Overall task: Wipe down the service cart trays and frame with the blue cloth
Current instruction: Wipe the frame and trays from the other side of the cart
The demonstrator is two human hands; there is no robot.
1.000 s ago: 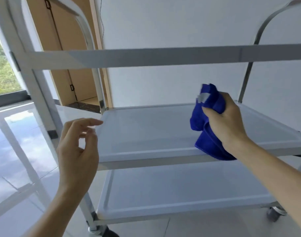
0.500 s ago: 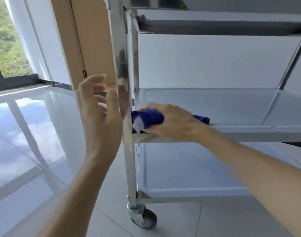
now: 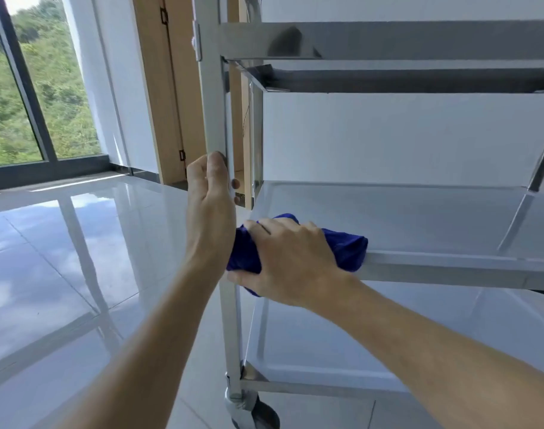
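Note:
A stainless steel service cart stands in front of me with three trays. My left hand is wrapped around the near left upright post of the frame, just above the middle tray. My right hand holds the bunched blue cloth and presses it on the front left corner of the middle tray, against the post. The bottom tray lies below, and the top tray shows from underneath.
A caster wheel sits under the post on the glossy tiled floor. A wooden door frame and a large window stand to the left. A white wall runs behind the cart.
My right hand brought the cloth from above the middle tray down to its front left corner. My left hand went from open in the air to closed around the post. The view shifted lower and left.

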